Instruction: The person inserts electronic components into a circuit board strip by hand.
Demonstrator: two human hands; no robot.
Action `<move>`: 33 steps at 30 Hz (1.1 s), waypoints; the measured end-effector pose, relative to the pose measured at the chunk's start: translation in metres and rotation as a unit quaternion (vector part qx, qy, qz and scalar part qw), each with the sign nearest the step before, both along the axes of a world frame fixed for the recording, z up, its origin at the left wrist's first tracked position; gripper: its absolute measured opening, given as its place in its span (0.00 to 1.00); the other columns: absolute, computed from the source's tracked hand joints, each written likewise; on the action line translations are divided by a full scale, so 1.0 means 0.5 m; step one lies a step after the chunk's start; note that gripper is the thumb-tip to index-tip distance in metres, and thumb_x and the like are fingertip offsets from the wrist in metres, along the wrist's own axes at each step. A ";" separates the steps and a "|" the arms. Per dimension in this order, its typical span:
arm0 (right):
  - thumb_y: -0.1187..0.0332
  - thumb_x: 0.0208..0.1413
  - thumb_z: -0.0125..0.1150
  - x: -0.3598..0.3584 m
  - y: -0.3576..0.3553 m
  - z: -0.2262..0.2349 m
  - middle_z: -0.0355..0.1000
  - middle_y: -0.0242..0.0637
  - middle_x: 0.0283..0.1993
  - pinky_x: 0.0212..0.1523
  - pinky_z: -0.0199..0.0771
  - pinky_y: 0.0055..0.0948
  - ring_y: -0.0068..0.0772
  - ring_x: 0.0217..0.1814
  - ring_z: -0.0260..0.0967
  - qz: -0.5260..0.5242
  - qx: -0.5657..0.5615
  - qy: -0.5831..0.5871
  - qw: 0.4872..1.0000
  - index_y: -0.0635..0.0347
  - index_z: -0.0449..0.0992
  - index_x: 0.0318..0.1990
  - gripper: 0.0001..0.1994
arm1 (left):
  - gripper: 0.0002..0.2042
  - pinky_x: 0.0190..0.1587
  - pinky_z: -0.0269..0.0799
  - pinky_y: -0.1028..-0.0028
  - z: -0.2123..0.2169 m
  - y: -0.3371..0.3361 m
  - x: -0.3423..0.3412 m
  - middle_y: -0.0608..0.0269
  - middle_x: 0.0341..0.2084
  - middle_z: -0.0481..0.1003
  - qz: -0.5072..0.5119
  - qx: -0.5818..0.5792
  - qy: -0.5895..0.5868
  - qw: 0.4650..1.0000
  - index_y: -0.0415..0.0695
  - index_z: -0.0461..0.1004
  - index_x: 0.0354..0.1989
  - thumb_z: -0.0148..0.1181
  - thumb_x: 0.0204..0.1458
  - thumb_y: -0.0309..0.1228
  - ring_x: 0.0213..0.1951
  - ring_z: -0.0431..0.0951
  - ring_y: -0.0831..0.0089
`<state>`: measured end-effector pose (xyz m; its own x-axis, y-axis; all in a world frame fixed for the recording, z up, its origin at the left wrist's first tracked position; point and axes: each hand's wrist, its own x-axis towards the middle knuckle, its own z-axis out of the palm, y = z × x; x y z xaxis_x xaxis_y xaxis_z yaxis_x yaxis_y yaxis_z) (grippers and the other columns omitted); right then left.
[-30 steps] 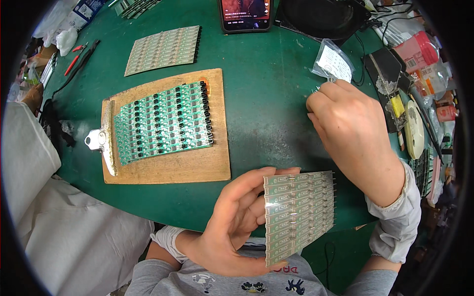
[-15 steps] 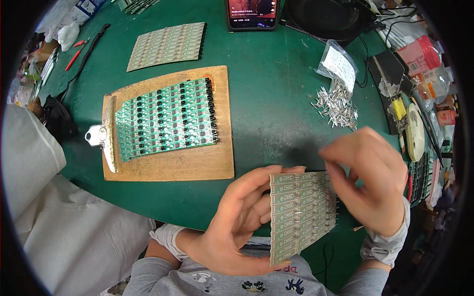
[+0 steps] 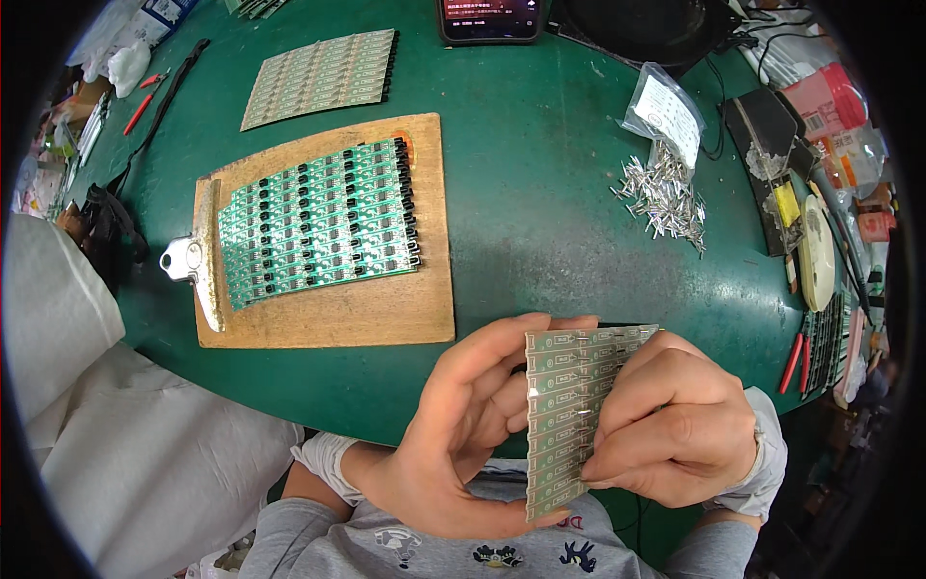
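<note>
A pale panel (image 3: 569,415) is clamped upright between the left hand (image 3: 463,434) at 9 o'clock and the right hand (image 3: 675,434) at 3 o'clock, seemingly tilted for pin fitting. Farther off on the worktop (image 3: 540,193), a populated board (image 3: 318,222) is clipped to a plank (image 3: 386,309); pins (image 3: 666,198) are heaped at 1 o'clock.

The pale green circuit board panel (image 3: 569,410) is rectangular, divided into narrow strips, held upright above the table's near edge.
</note>
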<state>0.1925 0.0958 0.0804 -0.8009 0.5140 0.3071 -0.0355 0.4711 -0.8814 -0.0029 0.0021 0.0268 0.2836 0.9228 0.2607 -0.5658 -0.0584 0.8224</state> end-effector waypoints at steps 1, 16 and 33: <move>0.74 0.38 0.75 0.001 -0.001 0.000 0.73 0.34 0.36 0.30 0.69 0.30 0.34 0.32 0.69 0.000 0.003 0.001 1.000 0.59 0.82 0.33 0.11 | 0.56 0.66 0.59 0.60 0.000 0.000 0.001 0.41 0.71 0.41 -0.001 -0.002 -0.004 1.000 0.44 0.33 0.72 0.69 0.41 0.11 0.72 0.51 0.53; 0.75 0.37 0.74 0.005 0.002 -0.002 0.73 0.35 0.36 0.31 0.70 0.31 0.35 0.31 0.69 0.005 0.016 0.010 1.000 0.60 0.81 0.33 0.12 | 0.56 0.65 0.61 0.61 -0.005 -0.005 0.011 0.38 0.71 0.40 0.021 0.006 -0.006 1.000 0.43 0.33 0.72 0.70 0.40 0.11 0.71 0.53 0.53; 0.73 0.36 0.66 0.009 0.006 0.005 0.74 0.34 0.37 0.30 0.72 0.29 0.32 0.31 0.70 0.013 0.147 0.011 0.989 0.58 0.82 0.32 0.11 | 0.56 0.66 0.58 0.60 -0.007 -0.008 0.022 0.38 0.71 0.42 0.041 0.006 -0.012 0.999 0.43 0.33 0.72 0.71 0.40 0.11 0.71 0.53 0.52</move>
<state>0.1969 0.0990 0.0831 -0.8048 0.3789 0.4569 -0.0688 0.7049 -0.7059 0.0083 -0.0022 0.0232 0.2010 0.9396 0.2769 -0.5784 -0.1143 0.8077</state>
